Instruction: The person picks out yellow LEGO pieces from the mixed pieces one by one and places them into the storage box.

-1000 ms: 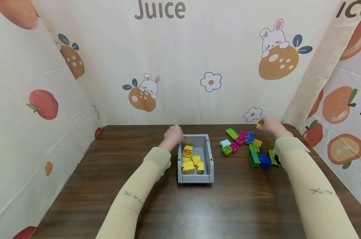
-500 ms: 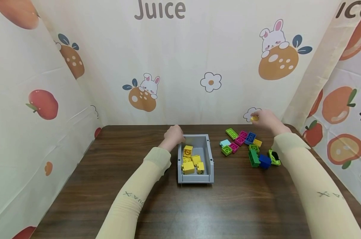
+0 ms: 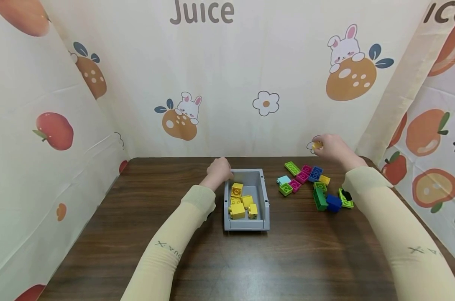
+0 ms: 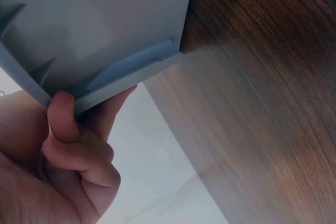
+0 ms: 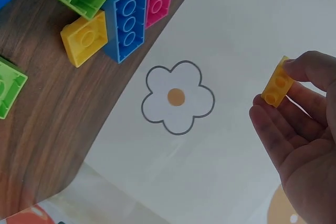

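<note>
My left hand grips the back left corner of a grey bin. In the left wrist view its thumb and fingers pinch the bin's edge. Several yellow building bricks lie inside the bin, toward its front. Off the table, in front of the back curtain, my right hand holds a small yellow building brick. The right wrist view shows that brick between thumb and fingertips, its studs partly visible. The pile of loose bricks is below and to the left of this hand.
On the table right of the bin lie pink bricks, a blue brick, another yellow brick, a dark green brick and lime green pieces. A printed curtain closes off the table's back and sides.
The right hand has risen and moved slightly left with the yellow brick, away from the brick pile. My left hand and the bin have stayed where they were.
</note>
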Available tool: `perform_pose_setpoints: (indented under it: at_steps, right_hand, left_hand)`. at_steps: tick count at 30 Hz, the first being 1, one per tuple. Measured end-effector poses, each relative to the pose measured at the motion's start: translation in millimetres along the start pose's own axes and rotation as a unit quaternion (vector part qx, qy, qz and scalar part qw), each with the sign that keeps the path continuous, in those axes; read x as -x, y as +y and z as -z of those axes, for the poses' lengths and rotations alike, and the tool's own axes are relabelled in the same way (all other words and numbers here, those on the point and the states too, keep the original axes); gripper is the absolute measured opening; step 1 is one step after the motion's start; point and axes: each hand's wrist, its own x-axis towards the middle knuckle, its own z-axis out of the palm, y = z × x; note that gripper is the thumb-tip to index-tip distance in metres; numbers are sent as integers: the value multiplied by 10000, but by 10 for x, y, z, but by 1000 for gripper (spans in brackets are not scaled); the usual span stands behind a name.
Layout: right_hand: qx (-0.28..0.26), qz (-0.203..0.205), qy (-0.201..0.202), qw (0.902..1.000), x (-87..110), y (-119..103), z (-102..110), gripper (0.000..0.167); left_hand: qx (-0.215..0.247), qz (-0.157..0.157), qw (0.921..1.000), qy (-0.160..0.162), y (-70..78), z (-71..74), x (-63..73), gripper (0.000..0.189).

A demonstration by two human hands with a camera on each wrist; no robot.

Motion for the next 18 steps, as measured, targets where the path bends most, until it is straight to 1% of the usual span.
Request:
perform_pose_setpoints:
  at_steps: [7,18]
  right_hand:
    - [-40,87,15,10000,35,-89,30,36]
    - [141,294,57,9995,97,-248,44,37]
  left_hand:
    - [5,-58,10000,38,-1,-3,-3,13]
    - [-37,-104,9999,31,-12,-2,-1,18]
